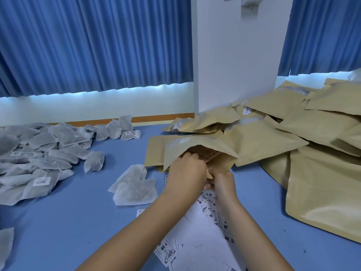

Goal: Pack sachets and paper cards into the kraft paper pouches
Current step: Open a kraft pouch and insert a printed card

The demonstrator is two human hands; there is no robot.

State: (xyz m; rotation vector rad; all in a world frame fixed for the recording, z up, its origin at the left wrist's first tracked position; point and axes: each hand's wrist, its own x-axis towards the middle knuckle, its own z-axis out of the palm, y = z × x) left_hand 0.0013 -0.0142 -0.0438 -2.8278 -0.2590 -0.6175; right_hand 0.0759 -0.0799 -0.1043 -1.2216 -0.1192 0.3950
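A kraft paper pouch [197,148] lies on the blue table with its mouth held open toward me. My left hand [186,173] reaches into the mouth, fingers curled on a brown printed paper card [210,154] that sits partly inside. My right hand [219,179] pinches the pouch's lower lip. Two grey sachets [134,185] lie just left of my hands. White paper cards [207,229] with black print are spread under my forearms.
A big heap of sachets [39,153] covers the left of the table. Many kraft pouches [293,130] are piled at the right, against a white pillar [234,55]. Blue curtains hang behind. One more sachet [5,245] sits at the left edge.
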